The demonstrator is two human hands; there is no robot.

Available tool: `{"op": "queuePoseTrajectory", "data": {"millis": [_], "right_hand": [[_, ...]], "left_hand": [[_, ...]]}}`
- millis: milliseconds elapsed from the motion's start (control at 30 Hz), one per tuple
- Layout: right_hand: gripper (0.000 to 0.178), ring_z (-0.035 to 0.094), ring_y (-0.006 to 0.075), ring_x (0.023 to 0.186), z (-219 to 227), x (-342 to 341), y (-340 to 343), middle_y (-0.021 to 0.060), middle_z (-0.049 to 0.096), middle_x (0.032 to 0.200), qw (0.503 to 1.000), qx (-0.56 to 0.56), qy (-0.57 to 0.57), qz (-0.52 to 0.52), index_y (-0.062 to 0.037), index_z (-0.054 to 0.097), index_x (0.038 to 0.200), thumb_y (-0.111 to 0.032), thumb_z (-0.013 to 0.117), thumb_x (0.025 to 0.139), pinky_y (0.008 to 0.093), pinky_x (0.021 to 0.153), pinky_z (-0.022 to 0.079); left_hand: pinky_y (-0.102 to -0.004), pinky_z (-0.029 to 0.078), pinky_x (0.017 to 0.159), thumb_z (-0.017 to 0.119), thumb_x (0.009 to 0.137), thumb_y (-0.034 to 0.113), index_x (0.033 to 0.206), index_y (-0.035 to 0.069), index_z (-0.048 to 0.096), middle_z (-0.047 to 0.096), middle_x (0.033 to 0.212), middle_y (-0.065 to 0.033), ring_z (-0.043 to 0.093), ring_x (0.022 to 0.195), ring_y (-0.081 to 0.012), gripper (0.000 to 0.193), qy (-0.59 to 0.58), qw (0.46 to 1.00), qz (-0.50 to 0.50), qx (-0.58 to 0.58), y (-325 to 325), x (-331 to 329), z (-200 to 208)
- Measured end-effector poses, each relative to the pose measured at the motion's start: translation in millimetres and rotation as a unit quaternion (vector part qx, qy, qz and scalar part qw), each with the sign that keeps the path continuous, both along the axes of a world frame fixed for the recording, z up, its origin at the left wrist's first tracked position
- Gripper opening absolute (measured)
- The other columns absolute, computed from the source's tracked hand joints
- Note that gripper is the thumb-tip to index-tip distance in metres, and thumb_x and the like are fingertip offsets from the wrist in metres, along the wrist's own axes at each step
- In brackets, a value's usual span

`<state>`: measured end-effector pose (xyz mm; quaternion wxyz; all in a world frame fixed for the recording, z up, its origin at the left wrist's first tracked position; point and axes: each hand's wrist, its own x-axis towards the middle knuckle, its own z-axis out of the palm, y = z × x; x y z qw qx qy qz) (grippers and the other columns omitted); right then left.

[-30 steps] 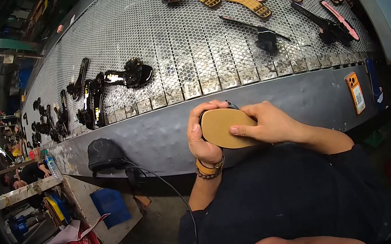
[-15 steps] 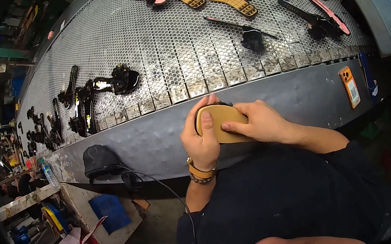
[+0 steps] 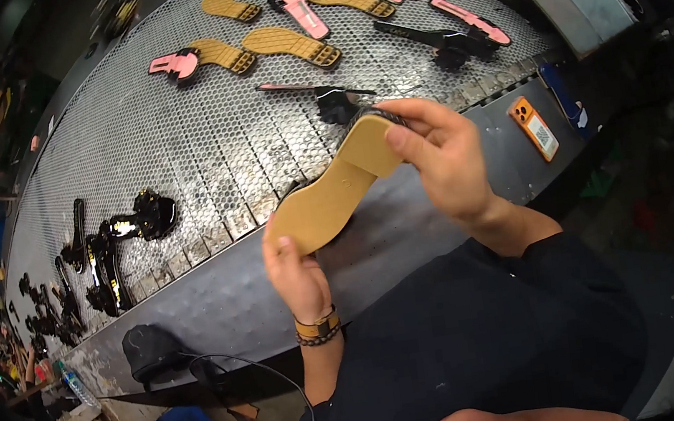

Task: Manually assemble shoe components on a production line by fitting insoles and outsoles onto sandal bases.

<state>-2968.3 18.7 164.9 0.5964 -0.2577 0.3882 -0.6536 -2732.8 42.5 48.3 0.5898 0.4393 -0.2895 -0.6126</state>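
A sandal point(image 3: 324, 204) with a tan sole is held in both hands over the metal front edge of the conveyor, its underside turned toward me. My left hand point(image 3: 296, 276) grips the rounded toe end, thumb lying on the sole. At the heel end, farther right, my right hand point(image 3: 440, 156) is closed around it with the thumb pressed on the tan face. The sandal's upper is mostly hidden behind the sole; only dark bits show at its edges. Just beyond it on the mesh lies a black sandal piece point(image 3: 335, 103).
Tan soles point(image 3: 292, 46) and pink-lined black uppers point(image 3: 297, 5) lie across the far mesh belt point(image 3: 201, 134). Glossy black sandals point(image 3: 107, 255) sit at the left. An orange phone point(image 3: 533, 129) rests on the metal ledge at right, a black pouch with a cable point(image 3: 152, 351) at left.
The sandal has gone from nearly end-on to its full sole facing me. My right hand has moved up to the heel, my left down at the toe. The view has shifted.
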Motion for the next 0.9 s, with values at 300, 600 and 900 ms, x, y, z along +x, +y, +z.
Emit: {"op": "queuePoseTrajectory", "data": {"millis": [300, 600, 900], "right_hand": [[0.048, 0.07, 0.0242, 0.068, 24.6, 64.5, 44.5, 0.0346, 0.07, 0.114, 0.558, -0.319, 0.766, 0.012, 0.0168, 0.064, 0.123, -0.011, 0.065, 0.084, 0.0312, 0.061, 0.057], [0.033, 0.073, 0.0361, 0.094, -19.9, 60.1, 44.9, 0.0293, 0.067, 0.122, 0.685, -0.378, 0.549, 0.294, 0.0108, 0.064, 0.115, -0.003, 0.068, 0.085, 0.0404, 0.083, 0.062], [0.062, 0.068, 0.039, 0.108, -41.6, 52.2, 16.3, 0.0253, 0.067, 0.119, 0.653, -0.276, 0.679, 0.19, 0.0106, 0.053, 0.13, -0.018, 0.08, 0.082, 0.0451, 0.095, 0.056]], "left_hand": [[-0.0503, 0.013, 0.131, 0.044, 0.112, 0.044, 0.165, -0.005, 0.018, 0.029, 0.166, -0.0329, 0.023, 0.159, -0.0398, 0.077, -0.394, 0.895, -0.12, -0.168, 37.7, -41.2, 61.7], [-0.0561, 0.056, 0.104, 0.043, 0.113, 0.034, 0.15, 0.001, 0.044, 0.066, 0.121, -0.0213, 0.066, 0.116, -0.0351, 0.05, 0.228, 0.969, 0.094, 0.013, 3.7, -29.7, 10.1], [-0.0492, 0.049, 0.112, 0.038, 0.114, 0.032, 0.134, 0.0, 0.056, 0.066, 0.13, -0.0225, 0.061, 0.129, -0.0377, 0.042, 0.221, 0.971, 0.083, -0.04, -3.1, -30.1, 14.2]]}}
